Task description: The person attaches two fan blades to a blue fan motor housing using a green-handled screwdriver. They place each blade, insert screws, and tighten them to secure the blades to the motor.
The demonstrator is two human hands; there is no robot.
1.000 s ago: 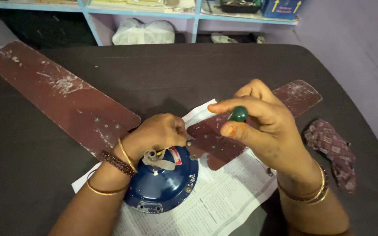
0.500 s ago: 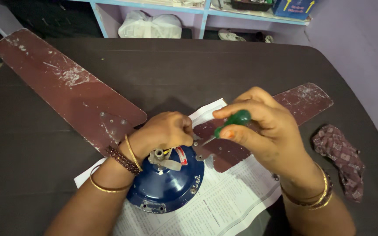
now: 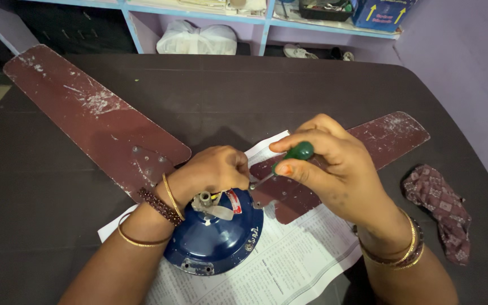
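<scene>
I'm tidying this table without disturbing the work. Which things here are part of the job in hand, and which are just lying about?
In use:
- green-handled screwdriver, held in the right hand
- blue fan motor housing, steadied by the left hand
- right fan blade, at the screwdriver tip
- newspaper under the motor

Lying about:
- patterned cloth
- white bag on the shelf

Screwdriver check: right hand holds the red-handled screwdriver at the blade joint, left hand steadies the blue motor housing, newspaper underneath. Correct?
Not quite: the screwdriver handle is green, not red. The head view shows the right hand pinching it, tip down at the blade joint, while the left hand rests on the blue motor housing, which sits on newspaper.
</scene>
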